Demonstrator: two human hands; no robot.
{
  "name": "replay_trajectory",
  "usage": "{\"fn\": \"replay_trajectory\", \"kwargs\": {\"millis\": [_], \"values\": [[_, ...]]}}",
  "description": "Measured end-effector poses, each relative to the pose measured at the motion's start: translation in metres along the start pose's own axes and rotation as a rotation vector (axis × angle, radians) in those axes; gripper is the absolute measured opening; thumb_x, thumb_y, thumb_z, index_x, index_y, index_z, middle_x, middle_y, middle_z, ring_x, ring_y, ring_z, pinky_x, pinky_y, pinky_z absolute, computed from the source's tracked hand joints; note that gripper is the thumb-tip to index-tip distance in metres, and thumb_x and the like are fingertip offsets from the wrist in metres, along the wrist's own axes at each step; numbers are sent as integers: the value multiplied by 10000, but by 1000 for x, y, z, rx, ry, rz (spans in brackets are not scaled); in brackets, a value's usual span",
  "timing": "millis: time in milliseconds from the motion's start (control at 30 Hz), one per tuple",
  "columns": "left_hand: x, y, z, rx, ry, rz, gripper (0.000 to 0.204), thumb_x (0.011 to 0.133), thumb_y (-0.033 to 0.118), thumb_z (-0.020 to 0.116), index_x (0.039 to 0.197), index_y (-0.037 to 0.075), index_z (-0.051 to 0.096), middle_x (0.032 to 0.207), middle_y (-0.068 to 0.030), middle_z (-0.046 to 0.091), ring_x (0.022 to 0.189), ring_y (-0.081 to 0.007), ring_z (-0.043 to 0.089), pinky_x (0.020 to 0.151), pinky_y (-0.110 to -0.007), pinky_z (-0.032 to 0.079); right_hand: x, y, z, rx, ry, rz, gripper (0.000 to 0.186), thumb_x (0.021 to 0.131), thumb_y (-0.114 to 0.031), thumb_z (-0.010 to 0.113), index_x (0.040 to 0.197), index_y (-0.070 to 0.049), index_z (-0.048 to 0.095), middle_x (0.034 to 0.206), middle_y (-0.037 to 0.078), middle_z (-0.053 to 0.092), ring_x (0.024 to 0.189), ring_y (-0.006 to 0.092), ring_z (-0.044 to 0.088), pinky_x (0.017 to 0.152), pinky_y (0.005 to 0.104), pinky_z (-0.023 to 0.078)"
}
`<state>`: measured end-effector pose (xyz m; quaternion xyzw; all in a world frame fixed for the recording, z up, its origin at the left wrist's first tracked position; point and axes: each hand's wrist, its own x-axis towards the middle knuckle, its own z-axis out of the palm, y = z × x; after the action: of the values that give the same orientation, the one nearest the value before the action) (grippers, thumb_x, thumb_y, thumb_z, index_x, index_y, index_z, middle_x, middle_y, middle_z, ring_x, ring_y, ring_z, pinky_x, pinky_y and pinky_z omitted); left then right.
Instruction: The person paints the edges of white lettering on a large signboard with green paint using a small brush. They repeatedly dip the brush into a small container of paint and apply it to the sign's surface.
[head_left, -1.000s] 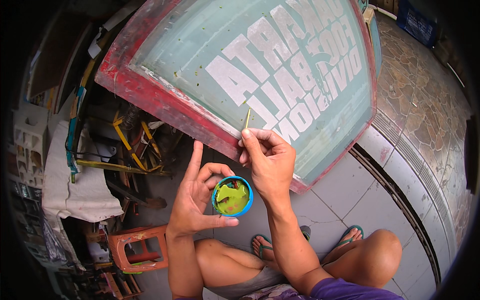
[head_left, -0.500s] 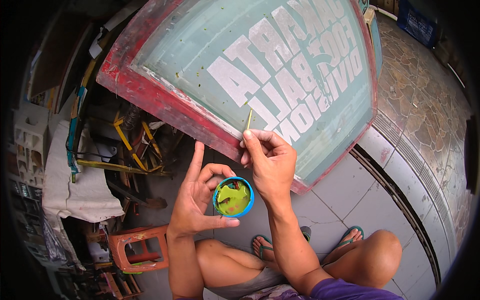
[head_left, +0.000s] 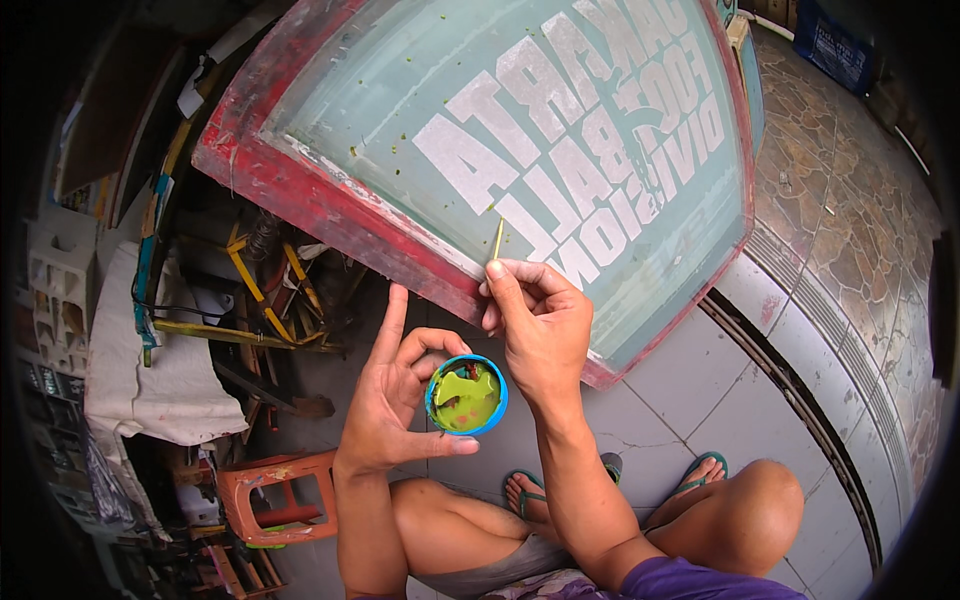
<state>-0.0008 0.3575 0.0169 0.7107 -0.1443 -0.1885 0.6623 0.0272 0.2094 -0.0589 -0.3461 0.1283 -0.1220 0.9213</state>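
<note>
A silk-screen frame [head_left: 300, 205] with worn red edges leans in front of me. Its teal mesh [head_left: 645, 315] carries pale block lettering and several green specks. My right hand [head_left: 543, 320] pinches a thin wooden stick [head_left: 497, 240] between thumb and fingers, its tip at the mesh beside the lettering. Below and left of it, my left hand [head_left: 395, 400] holds a small blue-rimmed cup [head_left: 430, 413] with the thumb under it and bent fingers behind. Green paint [head_left: 468, 400] lies inside the cup. My left index finger points up at the frame's lower edge, seemingly touching it.
An orange plastic stool [head_left: 232, 500] stands at the lower left, near a whitish cloth [head_left: 165, 385] and yellow metal bars [head_left: 262, 290]. On the right, a dark floor track [head_left: 790, 390] curves between grey tiles and stone paving [head_left: 830, 190]. My sandalled feet rest below.
</note>
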Motion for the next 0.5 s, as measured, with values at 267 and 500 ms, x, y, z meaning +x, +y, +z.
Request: {"fn": "replay_trajectory", "kwargs": {"millis": [267, 500], "values": [[1, -2, 0, -12, -4, 7, 1487, 542, -57, 931, 1625, 51, -82, 1225, -152, 558, 1109, -209, 600, 973, -327, 491, 1, 0, -1, 5, -2, -2, 222, 960, -153, 723, 996, 66, 707, 793, 74, 712, 599, 73, 602, 540, 212, 458], [0, 0, 0, -15, -5, 12, 1479, 545, -58, 931, 1627, 50, -73, 1222, -154, 557, 1125, -216, 592, 980, -331, 488, -1, 1, -4, 29, -29, 10, 192, 962, -135, 719, 995, 54, 706, 806, 65, 708, 618, 78, 606, 550, 215, 460]]}}
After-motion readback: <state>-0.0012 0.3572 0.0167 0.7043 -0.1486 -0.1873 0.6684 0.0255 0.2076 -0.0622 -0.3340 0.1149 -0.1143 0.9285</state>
